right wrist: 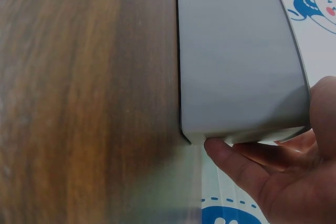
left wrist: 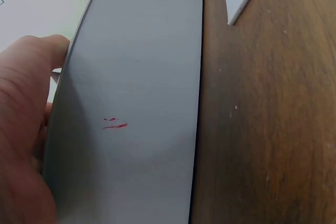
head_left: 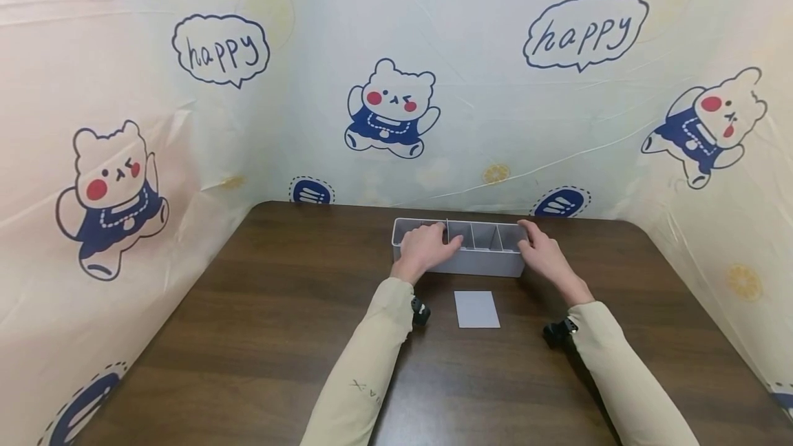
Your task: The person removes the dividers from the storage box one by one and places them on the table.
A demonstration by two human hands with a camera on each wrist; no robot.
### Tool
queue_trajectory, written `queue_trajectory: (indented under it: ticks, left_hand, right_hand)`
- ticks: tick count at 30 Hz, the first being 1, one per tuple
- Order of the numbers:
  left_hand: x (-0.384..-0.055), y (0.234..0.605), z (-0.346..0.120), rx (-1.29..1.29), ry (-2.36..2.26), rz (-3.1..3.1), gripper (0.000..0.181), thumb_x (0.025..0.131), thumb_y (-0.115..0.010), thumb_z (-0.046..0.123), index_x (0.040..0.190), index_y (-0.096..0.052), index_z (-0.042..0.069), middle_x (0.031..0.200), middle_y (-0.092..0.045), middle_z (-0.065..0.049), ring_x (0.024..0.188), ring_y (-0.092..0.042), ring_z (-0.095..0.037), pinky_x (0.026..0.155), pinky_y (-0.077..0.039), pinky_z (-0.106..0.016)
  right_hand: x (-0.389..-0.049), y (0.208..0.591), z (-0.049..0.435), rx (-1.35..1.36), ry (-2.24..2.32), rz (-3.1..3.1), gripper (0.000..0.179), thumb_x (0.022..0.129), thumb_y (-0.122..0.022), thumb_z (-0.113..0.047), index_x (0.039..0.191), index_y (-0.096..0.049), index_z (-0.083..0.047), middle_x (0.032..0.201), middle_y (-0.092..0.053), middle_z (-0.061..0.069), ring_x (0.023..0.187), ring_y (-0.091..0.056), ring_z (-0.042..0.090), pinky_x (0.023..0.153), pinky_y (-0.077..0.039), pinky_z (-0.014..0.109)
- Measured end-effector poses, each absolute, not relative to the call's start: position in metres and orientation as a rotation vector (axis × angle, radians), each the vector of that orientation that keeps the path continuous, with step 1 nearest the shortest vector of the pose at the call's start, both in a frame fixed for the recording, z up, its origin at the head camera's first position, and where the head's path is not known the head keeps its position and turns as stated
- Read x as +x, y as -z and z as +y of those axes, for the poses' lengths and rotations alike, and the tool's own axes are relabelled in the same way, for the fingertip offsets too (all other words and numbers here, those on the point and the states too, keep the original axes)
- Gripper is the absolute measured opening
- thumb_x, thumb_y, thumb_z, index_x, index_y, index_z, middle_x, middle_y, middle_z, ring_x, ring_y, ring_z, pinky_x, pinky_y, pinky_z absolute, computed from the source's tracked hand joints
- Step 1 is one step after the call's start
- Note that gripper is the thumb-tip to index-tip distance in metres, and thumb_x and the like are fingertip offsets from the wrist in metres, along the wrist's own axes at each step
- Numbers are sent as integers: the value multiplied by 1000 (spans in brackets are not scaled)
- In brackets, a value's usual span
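A long grey storage box (head_left: 477, 263) with upright dividers (head_left: 485, 236) stands near the table's back edge. Over its left part is my left hand (head_left: 424, 248), thumb and fingers on either side of a divider that rises slightly above the rim; the fingertips are partly hidden inside. My right hand (head_left: 545, 253) grips the box's right end, with fingers against the end wall (right wrist: 247, 136) and the thumb at the rim. On the table in front of the box lies a flat white rectangular panel (head_left: 477, 310). Red marks (left wrist: 114, 123) show on the box's front wall.
The brown wooden table (head_left: 279, 336) extends to both sides and in front. A patterned cloth (head_left: 471, 109) with bears and lettering hangs around the back and sides. Both sleeved forearms reach in from the front edge, each with a black wrist camera (head_left: 420, 311).
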State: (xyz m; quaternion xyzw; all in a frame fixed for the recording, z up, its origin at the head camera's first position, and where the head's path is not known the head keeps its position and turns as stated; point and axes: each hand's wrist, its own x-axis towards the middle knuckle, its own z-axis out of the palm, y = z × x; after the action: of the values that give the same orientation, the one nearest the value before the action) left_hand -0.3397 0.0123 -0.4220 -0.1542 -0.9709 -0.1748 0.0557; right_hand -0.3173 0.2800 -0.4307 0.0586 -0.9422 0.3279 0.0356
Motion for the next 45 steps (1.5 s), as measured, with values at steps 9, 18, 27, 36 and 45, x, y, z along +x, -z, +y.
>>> queue_trajectory:
  ticks: [9,18,27,36,45]
  left_hand:
    - [-338,423,12,-457,533,-2906,54,92,-48,62,114,-65,15,72,-61,1,61,-56,-15,51,-39,-29]
    - [-336,426,10,-462,579,-2852,58,92,-51,59,130,-61,16,82,-68,0,66,-58,-15,54,-41,-28]
    - [-335,427,9,-460,596,-2821,56,92,-51,57,132,-60,18,80,-67,3,68,-58,-14,55,-41,-27]
    - [-333,428,6,-490,632,-2784,56,92,-56,54,135,-59,19,86,-69,3,63,-56,-13,53,-38,-25]
    - [-332,428,4,-521,695,-2702,54,91,-59,52,133,-60,19,95,-73,1,66,-60,-14,58,-43,-27]
  right_hand:
    - [-318,430,280,183,-1001,-2894,52,100,-37,-17,150,-31,-4,148,-40,30,130,-46,46,104,-39,61]
    - [-317,431,280,180,-1002,-2892,52,99,-37,-17,150,-31,-4,147,-42,30,126,-49,45,102,-40,60]
    - [-316,431,280,178,-1009,-2892,52,99,-37,-16,150,-30,-5,146,-42,30,121,-50,43,100,-42,59]
    - [-316,431,280,185,-1018,-2891,53,100,-37,-17,150,-30,-4,147,-41,30,127,-48,46,102,-40,60]
    - [-316,431,281,185,-1011,-2892,52,99,-37,-17,149,-31,-4,147,-41,30,129,-46,47,103,-39,61]
